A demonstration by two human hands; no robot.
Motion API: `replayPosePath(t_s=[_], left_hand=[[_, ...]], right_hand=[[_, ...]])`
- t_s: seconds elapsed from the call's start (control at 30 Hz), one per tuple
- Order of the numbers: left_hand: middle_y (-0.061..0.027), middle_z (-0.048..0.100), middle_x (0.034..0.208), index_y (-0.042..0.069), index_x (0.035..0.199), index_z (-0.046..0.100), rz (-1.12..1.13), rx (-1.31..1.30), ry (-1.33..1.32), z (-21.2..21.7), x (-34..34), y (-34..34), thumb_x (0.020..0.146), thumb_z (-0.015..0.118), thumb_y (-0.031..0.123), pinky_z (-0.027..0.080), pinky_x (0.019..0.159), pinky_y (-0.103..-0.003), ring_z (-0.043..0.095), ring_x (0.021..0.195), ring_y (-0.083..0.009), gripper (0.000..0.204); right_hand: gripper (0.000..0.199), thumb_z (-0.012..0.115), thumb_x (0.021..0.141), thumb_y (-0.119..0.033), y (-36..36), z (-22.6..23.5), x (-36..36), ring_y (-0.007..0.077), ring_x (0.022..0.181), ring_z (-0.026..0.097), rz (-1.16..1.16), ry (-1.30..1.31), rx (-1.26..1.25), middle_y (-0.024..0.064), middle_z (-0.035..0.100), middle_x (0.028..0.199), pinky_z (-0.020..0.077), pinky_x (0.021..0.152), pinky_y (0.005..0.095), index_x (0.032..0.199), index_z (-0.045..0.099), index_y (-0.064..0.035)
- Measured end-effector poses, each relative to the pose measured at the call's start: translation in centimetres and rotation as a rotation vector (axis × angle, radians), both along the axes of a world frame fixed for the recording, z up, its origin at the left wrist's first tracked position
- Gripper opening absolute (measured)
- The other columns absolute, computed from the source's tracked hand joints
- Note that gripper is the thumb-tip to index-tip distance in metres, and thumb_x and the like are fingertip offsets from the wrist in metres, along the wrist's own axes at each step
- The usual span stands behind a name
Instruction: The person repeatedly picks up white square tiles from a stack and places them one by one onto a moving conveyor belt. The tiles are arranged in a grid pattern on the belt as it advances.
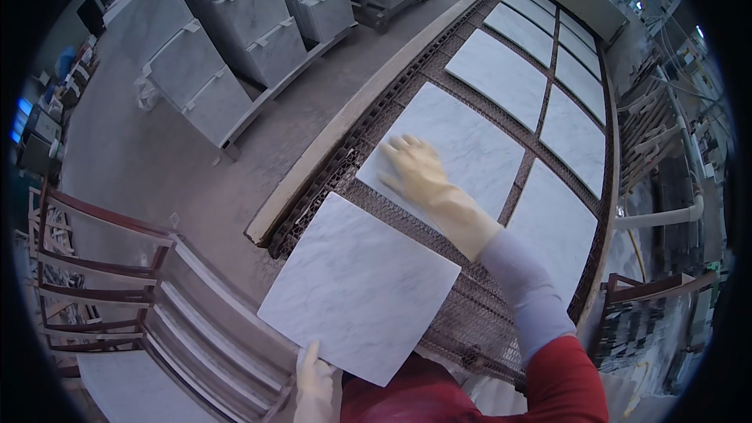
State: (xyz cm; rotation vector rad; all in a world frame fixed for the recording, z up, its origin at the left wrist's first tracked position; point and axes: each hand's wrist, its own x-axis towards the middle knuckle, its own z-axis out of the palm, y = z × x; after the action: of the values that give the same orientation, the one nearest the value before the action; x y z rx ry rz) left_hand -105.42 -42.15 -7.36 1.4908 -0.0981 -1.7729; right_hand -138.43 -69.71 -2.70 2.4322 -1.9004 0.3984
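Note:
A white, grey-veined marble tile (356,286) is tilted in front of me, near the conveyor's end. My left hand (315,380), in a cream rubber glove, grips its near left edge; the thumb lies on top and the other fingers are mostly hidden below. My right hand (415,168), gloved alike, rests with fingers spread on a second marble tile (462,129), which lies flat on the conveyor's mesh belt (478,305). The right glove is slightly blurred.
More tiles (501,70) lie in two rows along the belt. A pale rail (329,153) borders its left side. Stacked slabs (192,63) stand on a pallet across the floor. A slatted metal rack (211,305) is at lower left; a pipe (662,219) runs at right.

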Motion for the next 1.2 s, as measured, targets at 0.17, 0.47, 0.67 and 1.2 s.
replayPosePath(t_s=[0.17, 0.47, 0.67, 1.2], left_hand=[[-0.0121, 0.051, 0.127, 0.005, 0.131, 0.045, 0.058, 0.008, -0.043, 0.2, -0.9, -0.4, 0.090, 0.055, 0.022, 0.046, 0.090, -0.047, 0.052, 0.113, -0.0269, 0.046], [-0.0101, 0.057, 0.117, 0.004, 0.126, 0.047, 0.041, -0.004, -0.106, 0.3, -0.6, -0.3, 0.094, 0.056, 0.018, 0.052, 0.082, -0.043, 0.059, 0.103, -0.0242, 0.035], [-0.0104, 0.058, 0.117, 0.004, 0.128, 0.046, -0.073, -0.035, -0.124, -0.6, 0.3, 0.0, 0.096, 0.053, 0.014, 0.054, 0.079, -0.043, 0.061, 0.101, -0.0234, 0.035], [-0.0105, 0.057, 0.122, 0.005, 0.131, 0.045, -0.142, -0.081, -0.095, -1.9, 2.1, 0.2, 0.098, 0.050, 0.018, 0.053, 0.084, -0.043, 0.059, 0.106, -0.0236, 0.036]], right_hand=[[0.032, 0.060, 0.083, -0.036, -4.8, -2.0, -0.4, 0.0266, 0.106, 0.052, -0.051, 0.034, -0.102, 0.0094, 0.061, 0.102, 0.0384, 0.093, 0.0425, 0.096, 0.067, -0.0083], [0.031, 0.056, 0.087, -0.029, -4.7, -1.5, -0.6, 0.0319, 0.109, 0.053, 0.043, 0.056, -0.072, 0.0096, 0.062, 0.105, 0.0373, 0.098, 0.0437, 0.106, 0.067, -0.0072], [0.035, 0.055, 0.089, -0.027, -4.2, -0.8, -0.4, 0.0370, 0.121, 0.048, 0.026, 0.069, 0.018, 0.0133, 0.059, 0.119, 0.0339, 0.104, 0.0453, 0.116, 0.061, -0.0072], [0.044, 0.069, 0.073, -0.008, 15.0, 1.1, 5.0, 0.0365, 0.108, 0.054, 0.134, -0.329, 0.080, 0.0167, 0.060, 0.112, 0.0452, 0.091, 0.0432, 0.115, 0.058, -0.0027]])
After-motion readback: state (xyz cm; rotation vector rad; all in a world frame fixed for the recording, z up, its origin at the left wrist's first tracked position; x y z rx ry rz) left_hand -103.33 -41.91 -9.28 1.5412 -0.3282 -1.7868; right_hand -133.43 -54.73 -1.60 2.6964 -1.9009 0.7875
